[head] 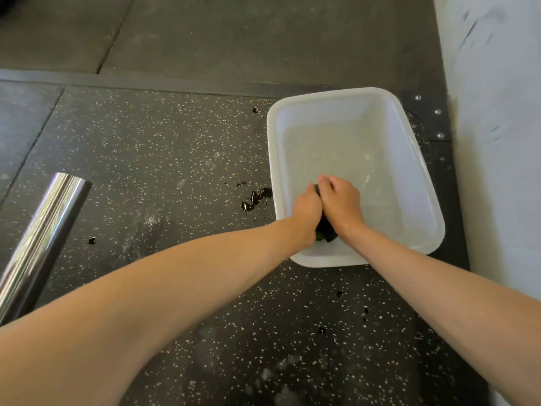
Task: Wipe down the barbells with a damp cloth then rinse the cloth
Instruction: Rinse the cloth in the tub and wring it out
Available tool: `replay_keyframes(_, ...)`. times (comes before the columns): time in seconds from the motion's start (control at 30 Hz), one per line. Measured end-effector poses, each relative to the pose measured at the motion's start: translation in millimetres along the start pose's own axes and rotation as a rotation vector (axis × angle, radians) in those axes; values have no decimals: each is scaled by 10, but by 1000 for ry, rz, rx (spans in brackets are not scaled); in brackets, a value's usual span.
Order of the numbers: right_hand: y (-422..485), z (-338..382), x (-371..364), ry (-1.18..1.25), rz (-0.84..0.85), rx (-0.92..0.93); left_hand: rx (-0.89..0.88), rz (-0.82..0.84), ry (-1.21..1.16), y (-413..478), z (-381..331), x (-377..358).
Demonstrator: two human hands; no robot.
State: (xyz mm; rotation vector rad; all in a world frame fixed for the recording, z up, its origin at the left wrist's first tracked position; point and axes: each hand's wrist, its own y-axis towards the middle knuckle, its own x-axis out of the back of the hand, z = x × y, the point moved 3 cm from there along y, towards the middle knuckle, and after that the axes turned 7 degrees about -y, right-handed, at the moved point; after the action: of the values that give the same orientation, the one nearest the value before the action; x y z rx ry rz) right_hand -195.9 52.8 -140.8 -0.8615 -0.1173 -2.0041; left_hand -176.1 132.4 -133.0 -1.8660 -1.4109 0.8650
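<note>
— Where both forearms cross the near rim of the tub (270, 136), what's listed?
— Entry: left hand (306, 210), right hand (341, 203), fists side by side, each grip clenched round dark cloth (326, 231) inside tub. Entry: barbell (41, 238), well left of tub.

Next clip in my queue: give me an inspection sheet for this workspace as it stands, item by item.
Surface: dark speckled rubber floor, with seams between the mats.
Job's things: white plastic tub on the floor, seemingly holding shallow water; dark cloth bunched between the hands over the tub's near end; chrome barbell end at left, apart from the tub.
Clutter: small puddles on the floor, left of the tub and nearer the camera.
Grippers: left hand and right hand both grip the cloth, pressed side by side.
Cables: nothing seen.
Surroundings: white wall at right; bolts in a dark plate beside it.
</note>
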Motion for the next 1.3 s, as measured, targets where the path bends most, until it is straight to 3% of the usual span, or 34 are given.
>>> replay_keyframes(0.07, 46, 21, 141, -99, -33, 113, -161, -70, 265, -6, -80, 72)
replay_keyframes(0.13, 157, -61, 274, -354, -48, 140, -201, -97, 343, -51, -23, 33)
replay_keyframes(0.23, 268, -260, 452, -524, -120, -100, -109, -143, 241, -147, 169, -28)
replay_keyframes(0.33, 239, -374, 572, -533, -182, -338, 25, -87, 163, -61, 268, 0)
replay_keyframes(0.43, 219, -298, 451, -344, -59, -499, 158, 39, -100, -23, 196, -15)
replay_keyframes(0.57, 48, 24, 261, 364, 124, -587, 205, 238, -228, -146, -79, -113)
replay_keyframes(0.6, -7, 140, 306, 483, 151, -559, 205, 276, -228, -158, -184, -100)
replay_keyframes(0.67, -55, 383, 491, 468, 238, -431, 150, 351, -172, -202, -385, -50)
replay_keyframes(0.73, -88, 565, 748, 145, 286, -195, 101, 423, -106, -252, -493, -33)
replay_keyframes(0.83, -121, 695, 1095, -330, 173, 201, 47, 432, 32, -350, -568, -75)
replay_keyframes(0.9, -172, 645, 1197, -595, 204, 361, 2, 420, 123, -413, -607, -82)
replay_keyframes(1.0, -266, 538, 1125, -937, 315, 509, -74, 491, 286, -516, -677, -117)
replay_keyframes(1.1, -233, 596, 997, -924, 223, 607, -171, 549, 488, -583, -720, -229)
replay_keyframes(1.3, -136, 660, 919, -1033, 98, 675, -282, 466, 824, -531, -862, -216)
